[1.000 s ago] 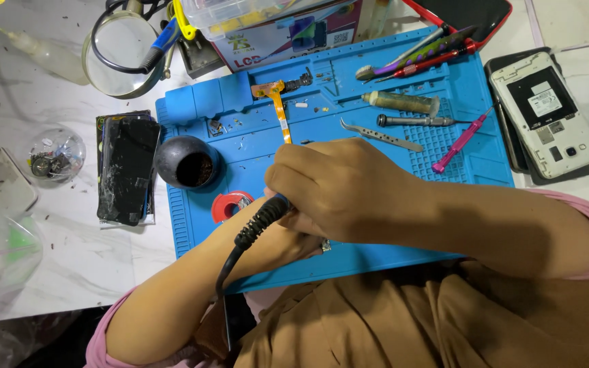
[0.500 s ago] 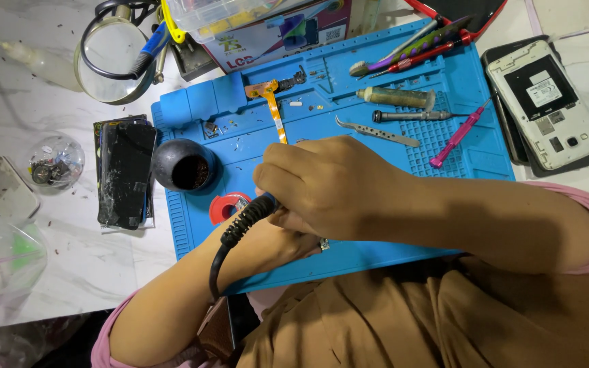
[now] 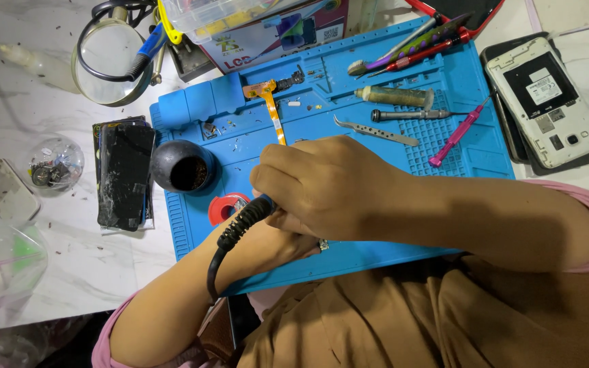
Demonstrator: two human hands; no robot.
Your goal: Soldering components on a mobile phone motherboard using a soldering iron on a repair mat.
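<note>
While over blue mat [image 3: 390,146] | right hand [image 3: 322,184] grips corded tool [image 3: 240,225] | left hand [image 3: 277,242] state unclear

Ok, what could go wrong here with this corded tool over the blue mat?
The right hand grips a corded tool whose tip is hidden beneath it, so it might touch the left hand tucked underneath. The cord loops back across the left forearm and could snag. Tiny loose parts lie scattered on the blue mat near the orange flex strip; a nudge could probably scatter them.
</note>
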